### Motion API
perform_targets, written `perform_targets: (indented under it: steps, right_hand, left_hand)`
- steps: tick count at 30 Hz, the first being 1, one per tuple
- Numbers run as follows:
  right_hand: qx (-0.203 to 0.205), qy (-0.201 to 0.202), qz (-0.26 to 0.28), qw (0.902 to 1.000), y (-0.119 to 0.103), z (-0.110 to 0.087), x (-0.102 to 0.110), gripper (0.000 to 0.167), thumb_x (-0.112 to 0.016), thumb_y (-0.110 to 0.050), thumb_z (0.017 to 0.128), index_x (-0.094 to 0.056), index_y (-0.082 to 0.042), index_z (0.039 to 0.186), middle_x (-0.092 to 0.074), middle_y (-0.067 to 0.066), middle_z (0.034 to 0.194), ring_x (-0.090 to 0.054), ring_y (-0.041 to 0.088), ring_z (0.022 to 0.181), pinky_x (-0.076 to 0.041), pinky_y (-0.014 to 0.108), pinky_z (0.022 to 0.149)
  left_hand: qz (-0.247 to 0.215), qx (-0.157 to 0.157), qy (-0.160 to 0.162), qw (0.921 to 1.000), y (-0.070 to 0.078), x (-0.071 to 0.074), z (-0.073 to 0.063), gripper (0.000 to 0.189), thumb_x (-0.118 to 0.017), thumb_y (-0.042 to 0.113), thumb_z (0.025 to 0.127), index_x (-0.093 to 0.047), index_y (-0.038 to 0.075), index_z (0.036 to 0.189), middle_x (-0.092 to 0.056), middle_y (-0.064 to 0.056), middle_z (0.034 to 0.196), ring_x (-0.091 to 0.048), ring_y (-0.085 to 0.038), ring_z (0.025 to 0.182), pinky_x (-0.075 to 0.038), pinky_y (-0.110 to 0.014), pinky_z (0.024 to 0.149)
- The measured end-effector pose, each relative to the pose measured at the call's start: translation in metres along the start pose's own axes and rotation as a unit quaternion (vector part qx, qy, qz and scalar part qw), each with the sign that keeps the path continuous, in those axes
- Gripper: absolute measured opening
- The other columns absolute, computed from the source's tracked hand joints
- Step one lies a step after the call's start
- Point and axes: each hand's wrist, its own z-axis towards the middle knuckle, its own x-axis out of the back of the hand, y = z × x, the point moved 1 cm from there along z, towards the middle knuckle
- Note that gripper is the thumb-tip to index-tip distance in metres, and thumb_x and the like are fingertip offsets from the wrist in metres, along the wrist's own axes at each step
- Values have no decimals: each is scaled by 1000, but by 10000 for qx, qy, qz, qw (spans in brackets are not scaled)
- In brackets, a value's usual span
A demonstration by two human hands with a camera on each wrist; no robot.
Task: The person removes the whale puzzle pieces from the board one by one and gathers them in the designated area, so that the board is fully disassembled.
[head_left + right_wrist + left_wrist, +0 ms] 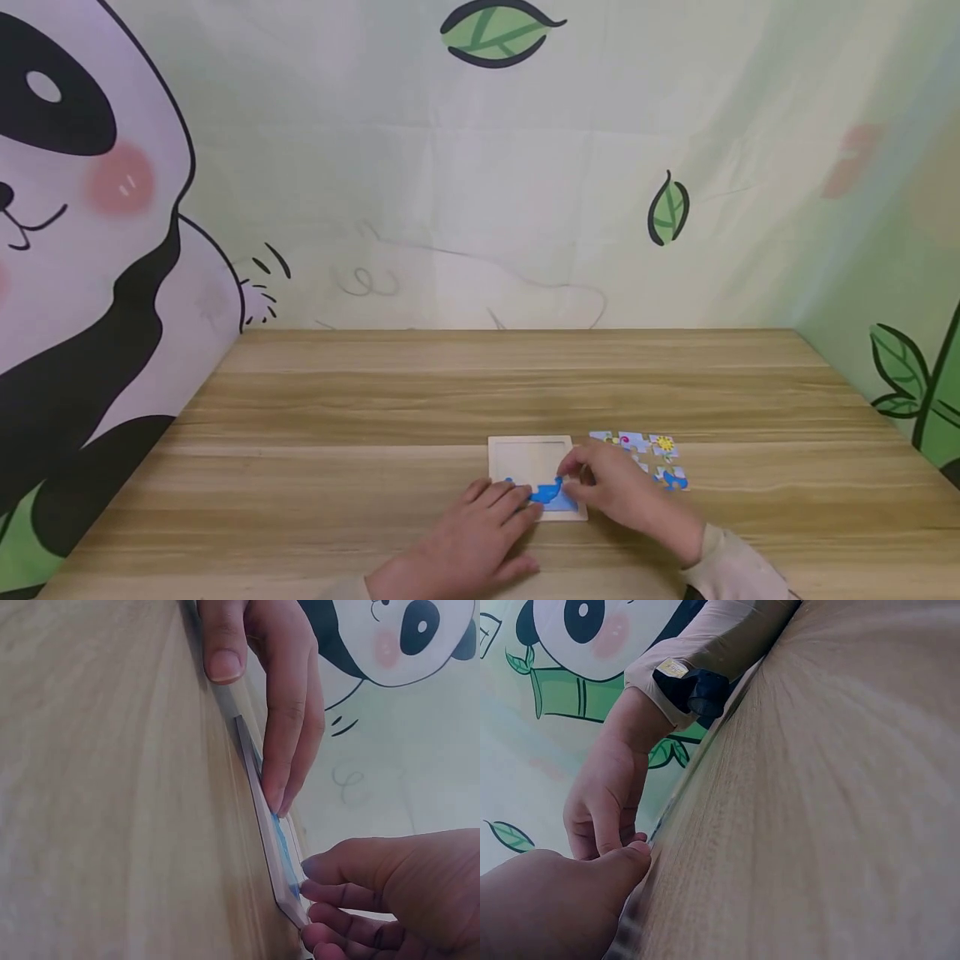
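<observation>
A pale wooden puzzle tray (492,458) lies on the table, its lower part filled with blue puzzle pieces (545,494) and its upper part bare. My left hand (480,533) rests over the tray's lower left with outstretched fingers touching the pieces; in the right wrist view its fingertips (276,799) press down inside the rim. At the tray's right side my right hand (622,492) pinches a blue puzzle piece (558,482) between thumb and forefinger. That piece is mostly hidden by the fingers.
Several loose puzzle pieces (663,444), printed with a yellow sun and blue shapes, lie right of the tray, partly behind my right hand. The wood-grain table (337,467) meets a printed wall cloth (480,192) at the back and sides.
</observation>
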Motion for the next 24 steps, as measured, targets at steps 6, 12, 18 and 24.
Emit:
perform_targets:
  steps: [6,12,18,24]
  right_hand:
    - [-118,-30,-13,9999,-2,0,-2,11,-71,-13,83,-67,-9,93,-52,-2,79,-45,3,68,-40,19,59]
    - [-39,13,2,10000,-1,2,-3,13,-72,-12,82,-65,-9,92,-52,-1,80,-44,2,68,-40,18,58]
    - [-70,-7,153,9999,1,1,-3,15,-72,-12,82,-63,-9,93,-52,0,81,-44,2,67,-40,19,57]
    - [-108,14,265,9996,0,0,-2,17,-72,-11,82,-60,-9,93,-53,-1,77,-44,3,64,-40,19,56]
  left_hand:
    - [-114,93,-235,9996,0,0,0,57,-35,58,98,-51,19,136,-53,0,139,-49,-20,128,-42,-42,105]
    - [-52,103,-215,9997,0,-1,-1,57,-35,58,98,-51,18,136,-53,-1,140,-49,-20,129,-43,-41,104]
    - [-89,133,-233,9996,0,-1,0,57,-35,58,98,-51,19,136,-53,0,140,-49,-19,128,-43,-41,103]
    - [-173,151,-309,9993,1,1,1,58,-35,59,98,-51,19,137,-52,0,141,-49,-19,129,-44,-42,104]
